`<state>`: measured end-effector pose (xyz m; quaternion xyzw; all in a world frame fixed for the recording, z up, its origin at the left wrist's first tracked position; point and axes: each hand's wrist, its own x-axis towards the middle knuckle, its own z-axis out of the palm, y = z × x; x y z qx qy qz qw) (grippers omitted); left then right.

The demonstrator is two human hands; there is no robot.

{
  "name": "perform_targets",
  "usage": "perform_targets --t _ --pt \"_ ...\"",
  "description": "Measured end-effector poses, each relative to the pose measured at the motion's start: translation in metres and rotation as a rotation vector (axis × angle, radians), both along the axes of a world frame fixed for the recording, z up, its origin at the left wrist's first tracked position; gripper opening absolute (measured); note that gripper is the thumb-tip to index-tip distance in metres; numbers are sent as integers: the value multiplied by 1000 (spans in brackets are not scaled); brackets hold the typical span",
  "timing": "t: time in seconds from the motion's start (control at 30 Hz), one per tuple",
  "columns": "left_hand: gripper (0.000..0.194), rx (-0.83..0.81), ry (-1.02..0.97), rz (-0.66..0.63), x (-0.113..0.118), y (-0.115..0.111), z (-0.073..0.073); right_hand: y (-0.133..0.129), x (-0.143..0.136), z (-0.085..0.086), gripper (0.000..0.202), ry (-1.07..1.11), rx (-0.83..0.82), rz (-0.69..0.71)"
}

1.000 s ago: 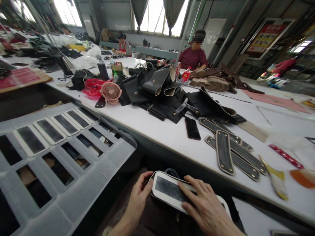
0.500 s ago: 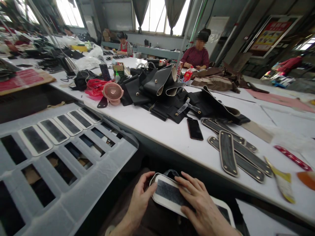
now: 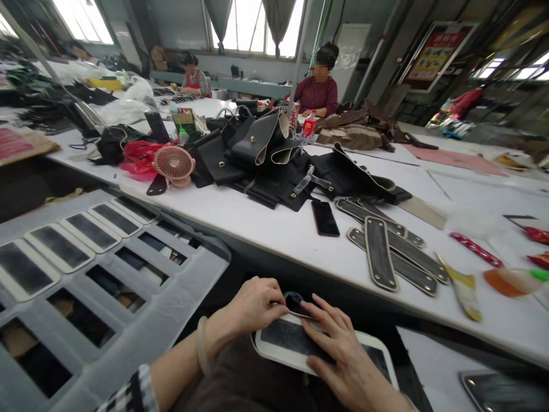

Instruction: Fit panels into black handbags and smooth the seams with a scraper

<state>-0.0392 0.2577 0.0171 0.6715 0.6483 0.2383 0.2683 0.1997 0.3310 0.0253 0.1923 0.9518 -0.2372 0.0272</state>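
Observation:
Across my lap lies a long rounded panel [image 3: 285,337], white-rimmed with a dark grey middle. My right hand [image 3: 343,349] rests over it with the fingers spread and pressed on its face, covering part of it. At the panel's far edge my left hand [image 3: 259,303] is closed in a pinch; what sits between thumb and fingertips is too small to make out. Between the two hands a dark curled strip [image 3: 294,297] stands up behind that edge.
To the left, a slotted grey plastic rack [image 3: 171,297] carries several similar panels [image 3: 60,246]. On the white table [image 3: 257,229] are black leather pieces [image 3: 257,143], a pink fan [image 3: 174,163], a phone [image 3: 325,218], studded straps [image 3: 380,252] and a yellow-edged tool [image 3: 463,286]. Two people sit beyond.
My left hand has gone from the panel's left end to its far edge, near the dark strip, and closed to a pinch. The right hand stays on the panel. The view has swung right.

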Motion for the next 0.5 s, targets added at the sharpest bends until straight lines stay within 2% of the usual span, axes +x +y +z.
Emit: perform_targets --t 0.13,0.27,0.37,0.5 --pt "19 -4 56 -101 4 10 2 0 2 0 43 -15 2 -1" --pt "25 -24 52 -65 7 17 0 -1 4 1 48 -22 27 44" --pt "24 -57 -30 -14 5 19 -2 -3 -2 1 52 12 66 49" --pt "26 -119 -255 48 -1 18 -1 -2 -16 -2 55 37 44 -73"
